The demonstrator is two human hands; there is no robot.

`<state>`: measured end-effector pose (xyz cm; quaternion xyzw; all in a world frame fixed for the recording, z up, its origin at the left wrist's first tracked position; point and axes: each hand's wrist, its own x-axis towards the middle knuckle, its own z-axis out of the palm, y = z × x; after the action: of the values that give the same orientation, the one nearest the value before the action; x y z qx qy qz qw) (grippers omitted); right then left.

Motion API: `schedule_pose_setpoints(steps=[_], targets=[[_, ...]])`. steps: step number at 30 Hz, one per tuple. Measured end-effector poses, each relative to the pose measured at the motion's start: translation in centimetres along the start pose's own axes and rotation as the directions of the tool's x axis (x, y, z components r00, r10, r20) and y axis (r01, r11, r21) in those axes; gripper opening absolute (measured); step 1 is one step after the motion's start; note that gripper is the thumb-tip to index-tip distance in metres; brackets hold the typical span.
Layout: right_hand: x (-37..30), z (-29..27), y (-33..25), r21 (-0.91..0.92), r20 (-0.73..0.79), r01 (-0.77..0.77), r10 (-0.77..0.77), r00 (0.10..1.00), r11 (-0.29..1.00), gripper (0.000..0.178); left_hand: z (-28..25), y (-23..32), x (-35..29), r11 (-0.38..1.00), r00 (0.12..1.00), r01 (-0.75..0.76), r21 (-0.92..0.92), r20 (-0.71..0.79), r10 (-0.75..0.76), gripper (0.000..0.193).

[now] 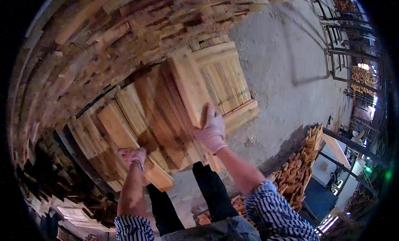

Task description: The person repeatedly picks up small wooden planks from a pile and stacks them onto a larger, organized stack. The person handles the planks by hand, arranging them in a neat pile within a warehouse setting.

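Observation:
My right hand (213, 131), in a pale glove, grips the near end of a thick wooden board (187, 85). This board lies along the left side of a raised layer of planks (222, 76), its far end pointing away from me. To the left, my gloved left hand (133, 155) is closed around the near part of a loose wooden plank (118, 126). That plank lies slantwise over a lower row of boards (153, 99), and its near end (162, 180) juts toward my legs. The fingers under both pieces are partly hidden.
A long wall of stacked wood (137, 33) curves along the left and far side. Concrete floor (274, 66) stretches to the right. A heap of small wood pieces (295, 174) sits at the lower right, near machinery (332, 170). Dark metal racks (336, 45) stand at the far right.

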<state>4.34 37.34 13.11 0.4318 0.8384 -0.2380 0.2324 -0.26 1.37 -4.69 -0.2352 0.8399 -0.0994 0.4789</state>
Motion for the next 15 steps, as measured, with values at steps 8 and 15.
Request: schedule_pose_setpoints(steps=[8,15], targets=[[10.0,-3.5,10.4,-0.098,-0.088,0.027,-0.036,0.995,0.995,0.103,2.3,-2.7,4.1,0.895,0.942,-0.322,0.308,0.195,0.272,0.083],[9.6,-2.7,7.6,-0.126,0.011,0.136,-0.136,0.991,0.983,0.094,-2.2,-0.4,-3.0,0.992,0.992,-0.122,0.007,0.003,0.122,0.085]])
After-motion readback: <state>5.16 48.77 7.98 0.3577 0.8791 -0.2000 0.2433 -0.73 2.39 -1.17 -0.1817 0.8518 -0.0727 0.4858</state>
